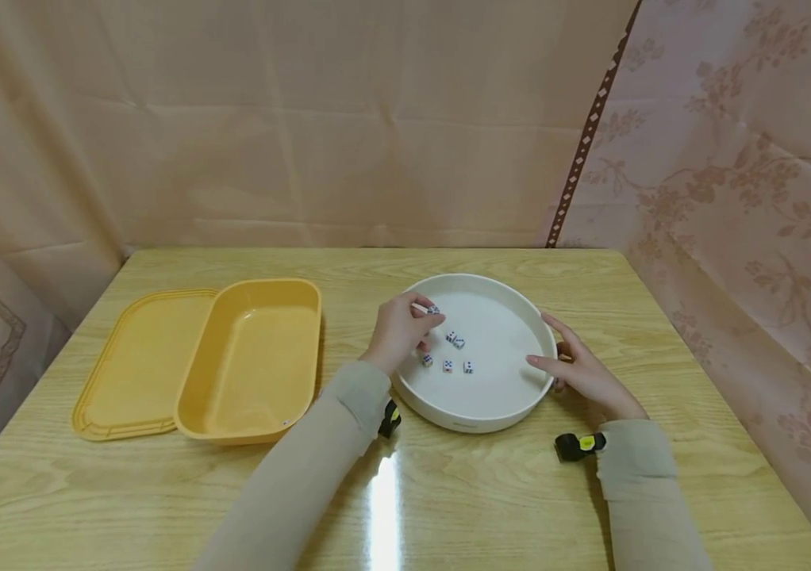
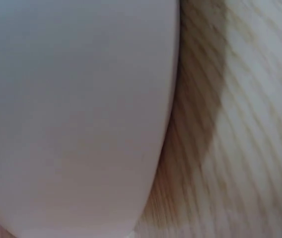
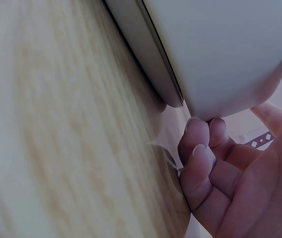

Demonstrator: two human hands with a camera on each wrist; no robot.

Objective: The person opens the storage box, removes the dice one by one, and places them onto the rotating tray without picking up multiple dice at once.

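A round white tray [image 1: 498, 396] with a raised rim stands right of the table's middle. Several white dice [image 1: 468, 367] with dark pips lie in its left half. My left hand [image 1: 400, 327] reaches over the tray's left rim and pinches a die [image 1: 433, 310] between thumb and forefinger. At the opposite side, my right hand [image 1: 584, 373] holds the tray by its rim, thumb on the inner side and fingers outside. Curled fingers [image 3: 195, 173] show beside the tray's outer wall [image 3: 230, 54] in the right wrist view. Only the tray wall [image 2: 76, 119] and tabletop fill the left wrist view.
An open yellow box [image 1: 255, 365] stands on the left of the wooden table [image 1: 477, 507]. Its flat yellow lid [image 1: 141, 365] lies left of it, partly behind the box. Fabric curtains [image 1: 334, 127] hang behind the table and along its right side.
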